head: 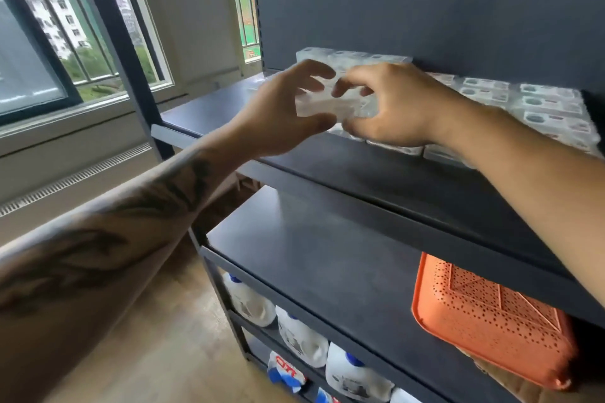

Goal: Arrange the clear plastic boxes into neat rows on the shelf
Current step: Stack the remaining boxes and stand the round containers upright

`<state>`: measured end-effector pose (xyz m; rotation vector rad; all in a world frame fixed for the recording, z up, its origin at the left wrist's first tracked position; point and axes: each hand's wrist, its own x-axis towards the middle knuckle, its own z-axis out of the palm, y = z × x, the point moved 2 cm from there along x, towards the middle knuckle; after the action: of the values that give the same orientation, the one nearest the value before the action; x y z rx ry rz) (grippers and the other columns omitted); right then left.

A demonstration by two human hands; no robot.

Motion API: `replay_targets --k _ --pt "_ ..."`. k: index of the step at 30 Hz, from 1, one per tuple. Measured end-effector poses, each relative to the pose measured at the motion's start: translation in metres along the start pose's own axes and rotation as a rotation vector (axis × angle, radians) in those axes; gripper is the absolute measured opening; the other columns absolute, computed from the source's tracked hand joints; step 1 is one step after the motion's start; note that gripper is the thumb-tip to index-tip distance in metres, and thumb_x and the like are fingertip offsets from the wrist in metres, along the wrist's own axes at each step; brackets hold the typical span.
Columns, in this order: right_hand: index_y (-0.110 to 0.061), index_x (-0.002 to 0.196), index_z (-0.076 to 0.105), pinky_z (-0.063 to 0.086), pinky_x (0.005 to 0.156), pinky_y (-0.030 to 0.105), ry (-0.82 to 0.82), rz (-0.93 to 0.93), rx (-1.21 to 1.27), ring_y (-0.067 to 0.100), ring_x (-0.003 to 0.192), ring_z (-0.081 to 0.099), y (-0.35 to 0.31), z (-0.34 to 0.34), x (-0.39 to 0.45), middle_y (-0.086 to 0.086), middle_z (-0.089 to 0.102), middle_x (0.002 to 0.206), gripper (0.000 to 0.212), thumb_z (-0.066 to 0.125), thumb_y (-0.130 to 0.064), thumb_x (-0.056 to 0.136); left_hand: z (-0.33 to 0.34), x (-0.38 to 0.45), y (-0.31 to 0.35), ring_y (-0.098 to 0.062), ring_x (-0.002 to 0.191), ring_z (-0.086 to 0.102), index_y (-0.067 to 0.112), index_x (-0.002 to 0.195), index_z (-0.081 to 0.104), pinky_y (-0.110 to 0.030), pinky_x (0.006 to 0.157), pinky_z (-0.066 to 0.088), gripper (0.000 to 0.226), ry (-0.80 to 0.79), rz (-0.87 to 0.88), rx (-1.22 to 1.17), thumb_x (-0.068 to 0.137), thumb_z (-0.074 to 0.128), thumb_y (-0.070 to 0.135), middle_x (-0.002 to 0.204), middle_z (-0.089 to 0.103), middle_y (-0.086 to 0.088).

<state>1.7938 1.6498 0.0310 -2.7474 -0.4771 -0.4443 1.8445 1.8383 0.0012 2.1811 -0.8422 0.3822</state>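
above the dark shelf (409, 180), the left hand (281, 118) and right hand (393, 108) both gripped one clear plastic box (322, 108), its label seemingly too blurred to read.

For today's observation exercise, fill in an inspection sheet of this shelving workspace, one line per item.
Surface: dark shelf, front part bare.
Job's things: clear plastic boxes in rows at the back right; one box held above the shelf.
Clutter: orange basket on the shelf below; white jugs lower down.
Grippers: left hand and right hand both grip the held box.
Cables: nothing seen.
Surroundings: window to the left.
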Motion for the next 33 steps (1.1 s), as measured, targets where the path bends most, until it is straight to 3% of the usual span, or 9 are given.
replay_targets --k 6,10,18,22,24,27,29,31,33 --pt "-0.035 0.116 0.067 0.053 0.096 0.038 0.031 0.09 0.026 0.014 0.107 0.065 0.02 -0.002 0.04 -0.005 0.068 0.116 0.037 0.079 -0.043 0.082 -0.001 0.043 -0.034 -0.004 0.119 0.061 0.027 0.132 0.059 -0.044 0.099 0.055 0.056 -0.058 0.084 -0.096 0.082 0.081 0.039 0.121 0.066 0.013" --pt "-0.036 0.115 0.068 0.054 0.096 0.038 0.081 0.139 0.054 0.008 0.102 0.066 0.033 -0.004 0.053 -0.011 0.069 0.115 0.033 0.078 -0.041 0.083 -0.007 0.073 -0.051 -0.005 0.12 0.061 0.025 0.13 0.062 -0.037 0.102 0.053 0.051 -0.093 0.156 -0.117 0.085 0.081 0.038 0.125 0.067 0.011" --pt "-0.034 0.118 0.067 0.056 0.095 0.043 0.154 0.247 0.15 0.011 0.1 0.069 0.06 0.009 0.061 -0.007 0.068 0.113 0.023 0.07 -0.035 0.095 0.004 0.116 -0.072 -0.007 0.092 0.072 0.014 0.107 0.077 -0.032 0.094 0.057 0.026 -0.141 0.29 -0.193 0.09 0.08 0.032 0.1 0.076 0.011" --pt "-0.026 0.119 0.065 0.051 0.078 0.02 0.261 0.326 0.202 -0.005 0.077 0.064 0.064 0.005 0.061 -0.015 0.065 0.093 0.017 0.062 -0.027 0.102 0.015 0.147 -0.069 -0.004 0.089 0.073 0.016 0.106 0.076 -0.031 0.093 0.058 0.025 -0.173 0.315 -0.298 0.093 0.076 0.037 0.095 0.076 0.011" --pt "-0.025 0.12 0.064 0.045 0.072 0.015 0.332 0.374 0.197 -0.008 0.073 0.061 0.067 0.001 0.061 -0.016 0.066 0.088 0.017 0.058 -0.029 0.104 0.019 0.163 -0.064 -0.005 0.089 0.074 0.018 0.103 0.075 -0.031 0.091 0.059 0.026 -0.196 0.334 -0.35 0.093 0.074 0.042 0.095 0.077 0.009" --pt "-0.03 0.118 0.062 0.046 0.064 0.023 0.416 0.46 0.159 0.01 0.072 0.063 0.072 -0.003 0.064 -0.007 0.069 0.084 0.018 0.053 -0.038 0.105 0.023 0.183 -0.056 -0.002 0.085 0.073 0.018 0.101 0.074 -0.022 0.08 0.058 0.023 -0.236 0.371 -0.406 0.093 0.072 0.04 0.093 0.076 0.012" --pt "-0.028 0.115 0.063 0.053 0.068 0.029 0.484 0.479 0.175 0.021 0.076 0.067 0.074 -0.004 0.067 -0.002 0.071 0.085 0.018 0.052 -0.039 0.106 0.026 0.192 -0.052 -0.002 0.082 0.074 0.017 0.101 0.074 -0.017 0.072 0.055 0.02 -0.257 0.366 -0.452 0.095 0.071 0.036 0.092 0.076 0.012" --pt "-0.025 0.113 0.066 0.059 0.079 0.042 0.539 0.493 0.202 0.02 0.079 0.07 0.077 -0.003 0.066 0.001 0.073 0.088 0.021 0.052 -0.04 0.106 0.032 0.198 -0.052 -0.005 0.079 0.074 0.02 0.1 0.074 -0.017 0.069 0.054 0.017 -0.264 0.346 -0.519 0.094 0.071 0.036 0.088 0.078 0.011" --pt "-0.023 0.109 0.068 0.059 0.08 0.047 0.591 0.528 0.236 0.018 0.08 0.072 0.081 -0.002 0.063 0.002 0.074 0.089 0.023 0.053 -0.041 0.106 0.039 0.2 -0.054 -0.008 0.082 0.075 0.02 0.1 0.073 -0.021 0.071 0.056 0.017 -0.278 0.333 -0.586 0.092 0.074 0.035 0.088 0.078 0.01"
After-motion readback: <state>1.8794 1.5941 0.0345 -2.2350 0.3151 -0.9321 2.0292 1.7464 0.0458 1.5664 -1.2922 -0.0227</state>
